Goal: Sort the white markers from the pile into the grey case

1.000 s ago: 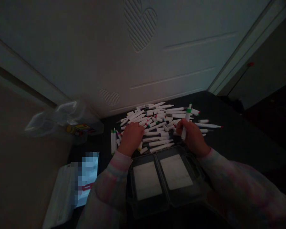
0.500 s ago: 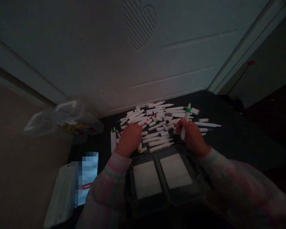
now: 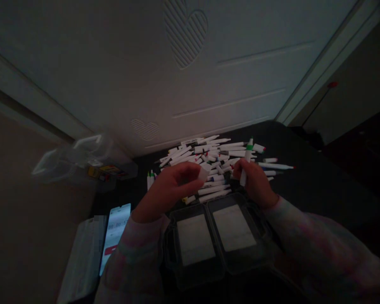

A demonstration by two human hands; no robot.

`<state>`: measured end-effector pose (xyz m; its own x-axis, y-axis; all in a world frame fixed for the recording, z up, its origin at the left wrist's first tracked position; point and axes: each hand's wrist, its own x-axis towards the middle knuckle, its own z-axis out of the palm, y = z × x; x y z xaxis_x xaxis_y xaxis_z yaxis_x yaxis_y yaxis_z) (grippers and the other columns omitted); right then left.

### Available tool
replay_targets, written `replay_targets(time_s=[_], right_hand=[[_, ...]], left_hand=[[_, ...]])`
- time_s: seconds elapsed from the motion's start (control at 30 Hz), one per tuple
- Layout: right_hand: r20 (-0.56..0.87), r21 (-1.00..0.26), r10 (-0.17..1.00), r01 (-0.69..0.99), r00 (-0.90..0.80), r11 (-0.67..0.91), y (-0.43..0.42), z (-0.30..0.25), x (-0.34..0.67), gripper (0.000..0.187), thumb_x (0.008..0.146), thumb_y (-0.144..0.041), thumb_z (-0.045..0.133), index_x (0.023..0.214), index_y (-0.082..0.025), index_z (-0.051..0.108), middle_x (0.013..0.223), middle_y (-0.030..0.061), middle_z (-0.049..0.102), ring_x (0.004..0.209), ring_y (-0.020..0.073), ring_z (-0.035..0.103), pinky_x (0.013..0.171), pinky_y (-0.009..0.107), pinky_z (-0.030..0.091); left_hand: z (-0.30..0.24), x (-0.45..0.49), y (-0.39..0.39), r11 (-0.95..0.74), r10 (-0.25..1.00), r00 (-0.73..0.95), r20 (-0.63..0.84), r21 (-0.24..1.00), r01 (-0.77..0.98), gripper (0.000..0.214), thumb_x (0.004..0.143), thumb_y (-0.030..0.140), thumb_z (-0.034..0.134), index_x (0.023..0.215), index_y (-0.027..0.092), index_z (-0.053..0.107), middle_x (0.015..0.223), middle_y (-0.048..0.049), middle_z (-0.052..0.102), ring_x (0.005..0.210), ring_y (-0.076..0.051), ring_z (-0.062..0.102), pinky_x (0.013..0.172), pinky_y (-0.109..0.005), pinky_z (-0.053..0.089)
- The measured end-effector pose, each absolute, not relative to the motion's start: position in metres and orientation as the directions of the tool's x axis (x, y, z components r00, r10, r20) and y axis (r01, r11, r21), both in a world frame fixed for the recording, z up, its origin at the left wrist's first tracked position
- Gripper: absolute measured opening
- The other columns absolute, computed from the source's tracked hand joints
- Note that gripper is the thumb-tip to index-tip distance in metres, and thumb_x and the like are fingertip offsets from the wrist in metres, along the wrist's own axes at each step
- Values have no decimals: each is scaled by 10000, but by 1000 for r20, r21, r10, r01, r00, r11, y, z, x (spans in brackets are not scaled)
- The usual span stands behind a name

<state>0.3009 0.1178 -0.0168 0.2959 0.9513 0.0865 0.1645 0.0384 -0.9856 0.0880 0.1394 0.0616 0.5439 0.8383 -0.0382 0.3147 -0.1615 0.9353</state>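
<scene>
A heap of white markers (image 3: 215,157) with coloured bands lies on a dark surface in front of a pale door. My left hand (image 3: 167,188) is lifted above the heap's near left side, fingers pinched on a small white marker cap (image 3: 204,172). My right hand (image 3: 256,181) is closed round a white marker with a green band (image 3: 247,158), held upright at the heap's near right side. An open dark case (image 3: 215,236) with two pale panels lies just below both hands.
A clear plastic container (image 3: 82,158) with a colourful label stands at the left. A lit phone (image 3: 115,232) rests on a pale flat object at the lower left. The door (image 3: 183,63) rises right behind the heap. The room is very dim.
My left hand has come up off the heap towards me, now pinching a white cap. My right hand has stayed put with the green-banded marker.
</scene>
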Motion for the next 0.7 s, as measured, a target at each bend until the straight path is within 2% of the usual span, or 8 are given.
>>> replay_targets(time_s=[0.1,0.17,0.27,0.33,0.4,0.47,0.57,0.7], right_hand=[[68,-990,955,140,290,28,118,-17,301,388,783,-511,439,544,-209,489,456,-7,417,429,117,370,407,260,283],[48,-993,955,120,292,13,119,-17,301,351,792,-456,452,546,-209,491,452,-10,415,422,117,363,407,260,282],[17,-993,955,114,298,-17,119,-16,300,312,792,-399,471,547,-207,491,457,-11,424,429,118,369,415,259,292],[10,-992,956,119,293,-26,119,-15,300,296,786,-386,484,552,-205,494,471,-11,431,441,119,376,424,257,303],[7,-993,959,117,284,-28,120,-15,301,294,781,-395,484,560,-202,496,486,-11,430,453,119,384,430,255,308],[-5,-994,961,103,276,-35,120,-15,301,313,786,-422,458,568,-201,493,495,-13,427,465,120,396,439,253,313],[-17,-995,961,90,278,-44,120,-16,302,364,789,-481,414,573,-198,490,501,-18,422,482,119,407,464,253,319],[-9,-999,957,46,291,-24,121,-18,301,400,748,-548,432,586,-187,492,518,-29,422,503,113,397,488,252,310]], left_hand=[[55,89,143,-132,839,541,-54,945,299,274,755,302,500,990,166,531,876,-36,642,772,-138,589,674,-267,464],[46,90,148,-229,852,521,-54,857,462,290,768,292,470,1032,178,507,838,-24,640,731,-136,584,651,-270,460],[28,93,157,-415,870,493,-14,521,746,270,778,262,453,1020,172,533,872,-50,633,787,-169,573,711,-309,448],[17,95,162,-493,854,520,-12,300,817,249,787,237,438,986,152,561,924,-86,627,874,-205,559,778,-342,433],[10,96,165,-535,839,544,-17,161,829,236,791,212,430,960,137,578,933,-103,623,912,-226,543,814,-359,421],[6,97,165,-559,828,560,16,98,823,239,798,205,430,967,127,581,959,-110,612,941,-234,523,841,-361,410],[6,99,164,-598,801,592,87,73,798,266,816,228,429,1020,130,568,1020,-104,593,985,-229,493,876,-349,390],[7,106,169,-621,784,620,37,40,783,251,834,232,411,998,152,583,996,-73,609,974,-202,498,885,-331,376]])
